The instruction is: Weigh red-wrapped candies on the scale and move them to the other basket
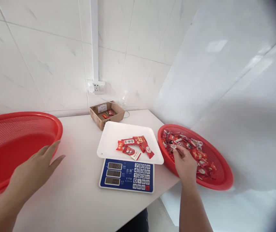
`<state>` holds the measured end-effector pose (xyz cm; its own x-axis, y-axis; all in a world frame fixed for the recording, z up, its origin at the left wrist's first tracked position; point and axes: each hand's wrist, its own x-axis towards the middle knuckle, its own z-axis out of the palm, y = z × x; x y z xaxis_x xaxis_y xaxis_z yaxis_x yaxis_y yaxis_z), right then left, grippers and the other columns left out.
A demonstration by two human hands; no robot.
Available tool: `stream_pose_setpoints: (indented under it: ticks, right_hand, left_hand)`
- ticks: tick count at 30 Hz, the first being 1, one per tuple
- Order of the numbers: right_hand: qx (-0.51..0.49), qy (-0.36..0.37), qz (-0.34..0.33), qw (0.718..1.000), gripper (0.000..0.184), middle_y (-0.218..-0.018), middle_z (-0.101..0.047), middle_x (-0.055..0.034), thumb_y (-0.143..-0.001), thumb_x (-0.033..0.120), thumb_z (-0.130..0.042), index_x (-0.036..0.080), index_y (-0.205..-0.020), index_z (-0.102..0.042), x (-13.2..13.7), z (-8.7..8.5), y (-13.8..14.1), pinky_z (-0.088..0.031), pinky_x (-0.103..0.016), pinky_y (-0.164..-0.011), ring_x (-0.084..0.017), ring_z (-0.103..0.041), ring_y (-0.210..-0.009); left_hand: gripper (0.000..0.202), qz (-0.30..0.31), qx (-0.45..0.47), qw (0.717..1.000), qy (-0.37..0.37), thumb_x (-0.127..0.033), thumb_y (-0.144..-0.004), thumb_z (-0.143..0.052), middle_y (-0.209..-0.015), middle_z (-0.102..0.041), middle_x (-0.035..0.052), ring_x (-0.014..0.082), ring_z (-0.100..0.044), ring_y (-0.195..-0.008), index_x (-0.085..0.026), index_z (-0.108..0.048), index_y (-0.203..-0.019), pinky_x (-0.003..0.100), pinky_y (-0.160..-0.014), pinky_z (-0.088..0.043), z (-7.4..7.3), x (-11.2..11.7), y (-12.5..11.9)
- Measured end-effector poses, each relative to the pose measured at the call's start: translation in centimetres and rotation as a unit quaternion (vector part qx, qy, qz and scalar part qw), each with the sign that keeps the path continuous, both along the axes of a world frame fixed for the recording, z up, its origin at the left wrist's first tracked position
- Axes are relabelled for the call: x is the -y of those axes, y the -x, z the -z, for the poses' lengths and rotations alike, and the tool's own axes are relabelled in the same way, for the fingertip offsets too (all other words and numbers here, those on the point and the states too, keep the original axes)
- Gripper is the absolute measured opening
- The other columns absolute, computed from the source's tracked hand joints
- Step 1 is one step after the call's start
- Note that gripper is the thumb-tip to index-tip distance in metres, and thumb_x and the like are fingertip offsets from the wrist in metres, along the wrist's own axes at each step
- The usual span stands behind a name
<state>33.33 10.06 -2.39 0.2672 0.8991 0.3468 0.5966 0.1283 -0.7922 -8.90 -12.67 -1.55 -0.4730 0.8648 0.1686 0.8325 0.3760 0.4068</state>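
My right hand (184, 162) reaches into a red mesh basket (221, 180) at the right, fingers pinched on a small red wrapped candy among the many candies (196, 151) heaped there. My left hand (37, 167) rests open, fingers stretched, against the rim of a large empty red basket (12, 141) at the left. Between them stands a blue electronic scale (127, 175) with a white tray (118, 132) on top. Several red candy packets (135, 146) lie on the tray.
A small open cardboard box (107, 113) with a few red packets sits at the back by the wall, under a wall socket (96, 87). A clear plastic bottle (123, 100) stands behind it. The white table (79, 193) ends just right of the scale.
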Motion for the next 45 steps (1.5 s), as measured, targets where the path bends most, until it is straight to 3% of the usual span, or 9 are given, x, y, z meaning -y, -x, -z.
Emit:
stream_pose_setpoints:
  ticks: [4,8,11,16,23,29,37,41,45]
  right_hand:
    - [0.008,-0.012,-0.005,1.000,0.041,-0.097,-0.072,-0.0133,-0.072,0.044,-0.055,0.019,-0.101,-0.070,0.0,0.2,-0.2,-0.047,-0.043,-0.084,-0.027,-0.066,-0.086]
    - [0.015,-0.023,-0.013,1.000,0.041,-0.097,-0.072,-0.0128,-0.073,0.044,-0.054,0.019,-0.101,-0.070,-0.1,0.4,-0.4,-0.047,-0.042,-0.083,-0.027,-0.066,-0.086]
    - [0.020,-0.022,-0.021,0.999,0.041,-0.098,-0.072,-0.0126,-0.073,0.044,-0.053,0.019,-0.101,-0.070,-0.1,0.5,-0.5,-0.048,-0.042,-0.084,-0.027,-0.066,-0.088]
    - [0.014,-0.017,-0.027,0.999,0.043,-0.101,-0.072,-0.0134,-0.073,0.046,-0.052,0.019,-0.102,-0.069,-0.2,0.5,-0.6,-0.047,-0.043,-0.085,-0.028,-0.066,-0.091]
    - [0.004,-0.010,-0.037,0.999,0.044,-0.100,-0.072,-0.0134,-0.072,0.046,-0.054,0.019,-0.103,-0.069,-0.3,0.7,-0.8,-0.048,-0.044,-0.084,-0.028,-0.067,-0.089]
    - [0.003,0.011,-0.035,0.999,0.046,-0.102,-0.072,-0.0132,-0.071,0.047,-0.052,0.019,-0.103,-0.069,-0.3,0.5,-0.7,-0.049,-0.043,-0.085,-0.029,-0.067,-0.092]
    - [0.010,-0.019,-0.036,0.999,0.043,-0.099,-0.072,-0.0138,-0.072,0.046,-0.052,0.019,-0.101,-0.070,-0.4,0.9,-0.9,-0.049,-0.043,-0.083,-0.029,-0.067,-0.090]
    - [0.013,-0.011,-0.040,0.999,0.045,-0.104,-0.071,-0.0146,-0.072,0.046,-0.051,0.019,-0.102,-0.069,-0.3,0.7,-0.8,-0.049,-0.043,-0.085,-0.029,-0.066,-0.093]
    - [0.018,-0.013,-0.043,0.999,0.046,-0.104,-0.071,-0.0151,-0.072,0.046,-0.051,0.017,-0.104,-0.068,-0.1,0.6,-0.6,-0.048,-0.043,-0.089,-0.029,-0.066,-0.094]
  left_hand:
    - [0.056,-0.011,-0.090,0.993,0.074,-0.053,-0.091,-0.024,-0.133,-0.052,0.0138,0.0422,-0.056,-0.111,-0.028,-0.032,-0.140,0.050,-0.064,-0.054,-1.7,-2.1,-3.6]
    - [0.059,0.053,-0.101,0.993,0.037,-0.049,-0.090,-0.031,-0.147,-0.039,0.0177,0.0398,-0.038,-0.133,-0.016,-0.042,-0.138,0.056,-0.095,-0.046,-2.0,-4.6,-6.1]
    - [0.051,0.167,-0.058,0.984,0.005,-0.042,-0.093,-0.031,-0.148,-0.039,0.0137,0.0317,-0.034,-0.138,-0.018,-0.047,-0.134,0.050,-0.110,-0.034,-3.0,-6.9,-8.4]
    - [0.042,0.297,0.010,0.953,0.050,-0.027,-0.093,-0.035,-0.142,-0.050,0.0050,0.0206,-0.045,-0.131,-0.025,-0.049,-0.132,0.036,-0.108,-0.039,-5.2,-11.9,-12.3]
    - [0.035,0.283,-0.048,0.953,0.095,-0.037,-0.090,-0.054,-0.122,-0.059,0.0102,0.0249,-0.055,-0.114,-0.016,-0.057,-0.117,0.050,-0.096,-0.046,-3.9,-17.6,-14.3]
    - [0.035,0.257,-0.062,0.958,0.114,-0.037,-0.089,-0.057,-0.118,-0.059,0.0091,0.0220,-0.059,-0.103,-0.017,-0.056,-0.116,0.044,-0.086,-0.052,-3.2,-18.9,-14.8]
    - [0.031,0.194,-0.050,0.976,0.080,-0.039,-0.092,-0.049,-0.097,-0.065,0.0058,0.0165,-0.064,-0.081,-0.015,-0.056,-0.112,0.035,-0.073,-0.054,-6.2,-16.8,-11.6]
    - [0.031,0.130,-0.072,0.988,0.053,-0.043,-0.092,-0.035,-0.079,-0.067,0.0005,0.0192,-0.066,-0.069,-0.023,-0.055,-0.104,0.031,-0.060,-0.051,-8.1,-13.1,-6.3]
    - [0.041,0.059,-0.115,0.991,0.030,-0.050,-0.090,-0.026,-0.060,-0.057,-0.0014,0.0253,-0.066,-0.061,-0.023,-0.056,-0.081,0.041,-0.059,-0.051,-7.8,-8.9,0.1]
